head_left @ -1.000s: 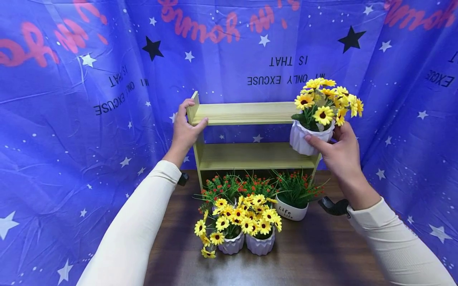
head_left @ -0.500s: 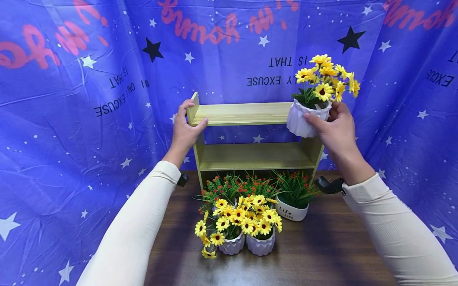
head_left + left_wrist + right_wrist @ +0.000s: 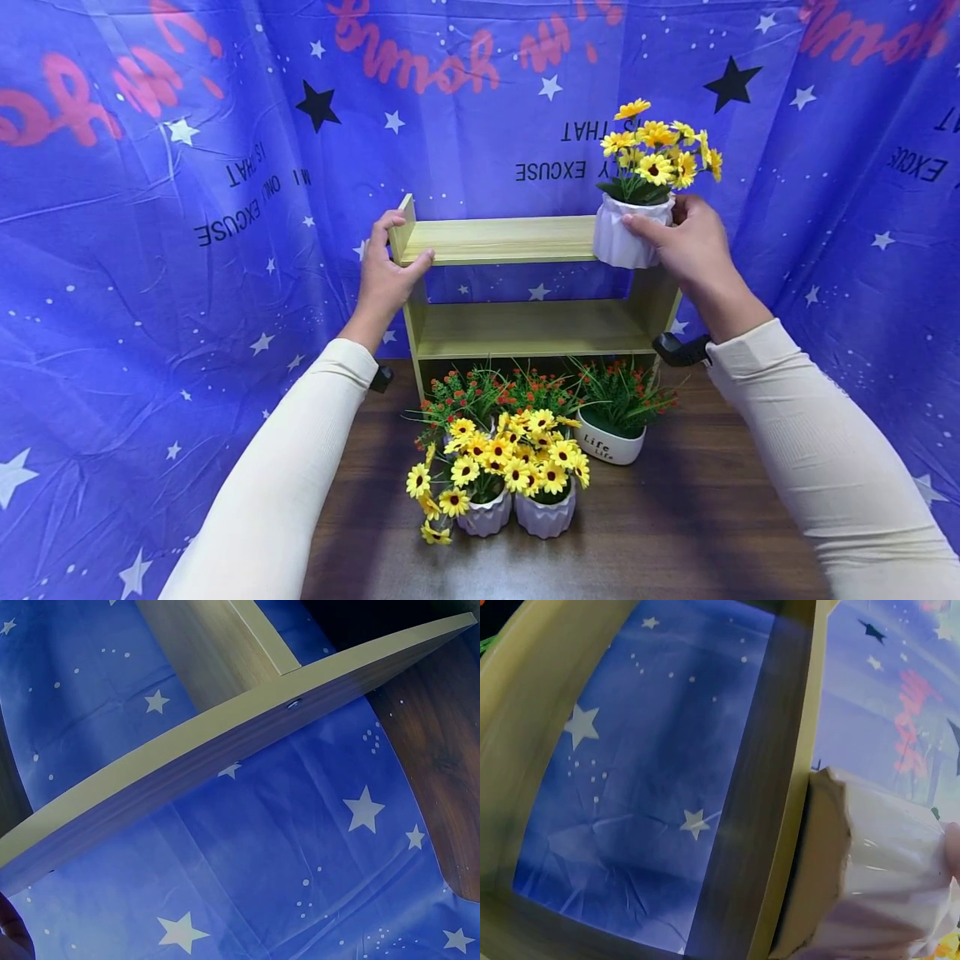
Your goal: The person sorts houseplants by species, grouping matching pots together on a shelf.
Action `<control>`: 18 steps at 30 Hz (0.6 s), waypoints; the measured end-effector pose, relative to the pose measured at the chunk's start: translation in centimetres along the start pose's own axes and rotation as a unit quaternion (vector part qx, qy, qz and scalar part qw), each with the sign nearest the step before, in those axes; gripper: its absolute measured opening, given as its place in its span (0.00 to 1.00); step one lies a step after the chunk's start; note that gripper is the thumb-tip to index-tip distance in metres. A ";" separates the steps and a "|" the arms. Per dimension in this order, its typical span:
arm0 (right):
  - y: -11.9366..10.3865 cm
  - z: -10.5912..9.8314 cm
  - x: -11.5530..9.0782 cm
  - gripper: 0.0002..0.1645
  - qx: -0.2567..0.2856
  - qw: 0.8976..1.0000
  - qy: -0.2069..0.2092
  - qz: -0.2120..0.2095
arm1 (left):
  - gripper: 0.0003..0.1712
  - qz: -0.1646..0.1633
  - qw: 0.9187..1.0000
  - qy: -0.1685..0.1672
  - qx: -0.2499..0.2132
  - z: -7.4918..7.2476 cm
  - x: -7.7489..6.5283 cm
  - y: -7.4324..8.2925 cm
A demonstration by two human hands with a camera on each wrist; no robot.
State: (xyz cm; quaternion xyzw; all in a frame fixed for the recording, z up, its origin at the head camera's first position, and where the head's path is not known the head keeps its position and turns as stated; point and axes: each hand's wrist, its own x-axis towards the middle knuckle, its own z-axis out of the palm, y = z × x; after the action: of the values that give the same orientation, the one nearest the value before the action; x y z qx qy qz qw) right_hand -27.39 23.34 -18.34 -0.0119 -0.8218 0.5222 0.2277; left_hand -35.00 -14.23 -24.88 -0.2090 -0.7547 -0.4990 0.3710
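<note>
My right hand (image 3: pixel 696 248) grips a white ribbed flowerpot (image 3: pixel 630 237) of yellow daisies (image 3: pixel 656 158), thumb on its front. The pot stands upright at the right end of the top board (image 3: pixel 502 237) of a light wooden shelf. In the right wrist view the pot's underside (image 3: pixel 821 855) shows close beside the board's front edge (image 3: pixel 791 825). At the upper left my left hand (image 3: pixel 386 279) holds the shelf's side panel (image 3: pixel 405 225), fingers on the outer side and thumb over the top board. The left wrist view shows that panel (image 3: pixel 172 754) and only a sliver of hand.
Two white pots (image 3: pixel 546 517) of yellow daisies stand on the brown wooden table (image 3: pixel 675 525) before the shelf. Behind them are red-flowered green plants (image 3: pixel 540 387), one in an oval white "Life" pot (image 3: pixel 611 446). The middle board (image 3: pixel 532 325) spans below. A blue star-printed curtain (image 3: pixel 465 108) surrounds everything.
My right hand has raised the daisy pot and brought it slightly left, to the top board's right end. My left hand has stayed on the side panel.
</note>
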 end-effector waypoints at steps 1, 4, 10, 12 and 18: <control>-0.1 0.0 0.2 0.46 -0.009 1.000 -0.002 0.005 | 0.32 -0.001 1.000 0.000 -0.001 0.0 0.0 0.0; -0.2 0.2 1.1 0.47 -0.024 1.000 -0.006 0.015 | 0.32 -0.005 1.000 -0.002 -0.004 0.0 -0.1 -0.1; -0.1 0.3 2.8 0.49 -0.033 0.999 -0.025 0.025 | 0.32 -0.004 1.000 -0.006 -0.011 0.0 -0.1 0.0; 0.0 0.4 3.3 0.49 -0.032 0.999 -0.031 0.027 | 0.32 0.000 1.000 -0.004 -0.013 0.0 -0.1 0.0; 0.2 1.0 4.2 0.45 -0.018 0.999 -0.029 0.018 | 0.32 -0.001 1.000 -0.007 -0.013 -0.1 0.0 0.1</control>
State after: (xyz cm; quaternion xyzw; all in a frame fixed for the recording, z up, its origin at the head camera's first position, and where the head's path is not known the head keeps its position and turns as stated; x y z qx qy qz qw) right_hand -31.57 23.60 -17.34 -0.0157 -0.8367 0.5118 0.1945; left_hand -34.89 -14.32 -24.81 -0.2161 -0.7511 -0.5077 0.3626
